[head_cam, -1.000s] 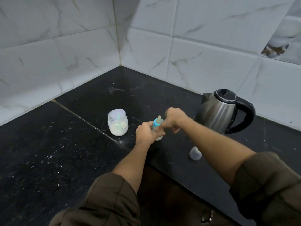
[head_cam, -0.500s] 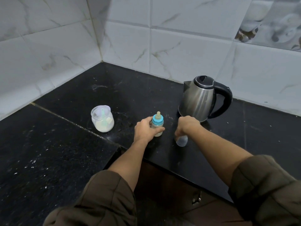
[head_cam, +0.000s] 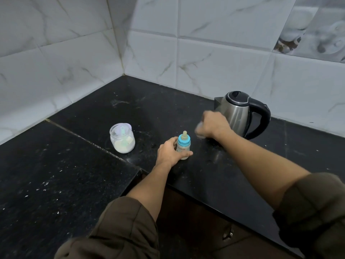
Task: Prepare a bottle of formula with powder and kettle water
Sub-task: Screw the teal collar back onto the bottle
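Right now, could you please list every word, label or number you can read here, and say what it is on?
On the bottle: a small dark print, too blurred to read.
On the kettle, the jar and the cap in the right hand: no text shows.

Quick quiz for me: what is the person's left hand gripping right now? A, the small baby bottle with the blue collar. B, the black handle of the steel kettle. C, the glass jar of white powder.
A: the left hand curls round the small clear baby bottle with the blue collar, which stands upright on the black stone counter.
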A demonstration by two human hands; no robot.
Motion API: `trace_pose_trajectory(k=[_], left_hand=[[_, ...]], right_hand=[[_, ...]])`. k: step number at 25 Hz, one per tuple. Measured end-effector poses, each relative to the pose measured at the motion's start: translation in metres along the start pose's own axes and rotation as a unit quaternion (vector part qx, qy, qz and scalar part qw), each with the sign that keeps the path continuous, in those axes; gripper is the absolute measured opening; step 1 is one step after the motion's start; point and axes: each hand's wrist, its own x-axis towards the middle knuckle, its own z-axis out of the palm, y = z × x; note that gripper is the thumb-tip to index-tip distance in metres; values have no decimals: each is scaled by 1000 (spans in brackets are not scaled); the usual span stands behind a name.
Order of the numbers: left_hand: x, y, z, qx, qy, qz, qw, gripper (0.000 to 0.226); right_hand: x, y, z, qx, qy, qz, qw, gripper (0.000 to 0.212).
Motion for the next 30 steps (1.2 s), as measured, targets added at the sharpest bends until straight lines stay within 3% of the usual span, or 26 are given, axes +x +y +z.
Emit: trace_pose_trajectory(k=[3,8,18,30], left_hand=[[1,7,-3,3,17,11,1000,95],[4,7,-3,16,-2,18,1000,64],[4,3,-3,23,3,23,999,44],[9,0,-1,15,7,27,999,52]], right_hand=[[8,-23,-26,75,20,-79,994,37],[3,-36,-11,-25,-82,-180,980,52],[5,-27,25,-75,-100,-190,974,60],[9,-36,26,-171,-94,-209,958,59]])
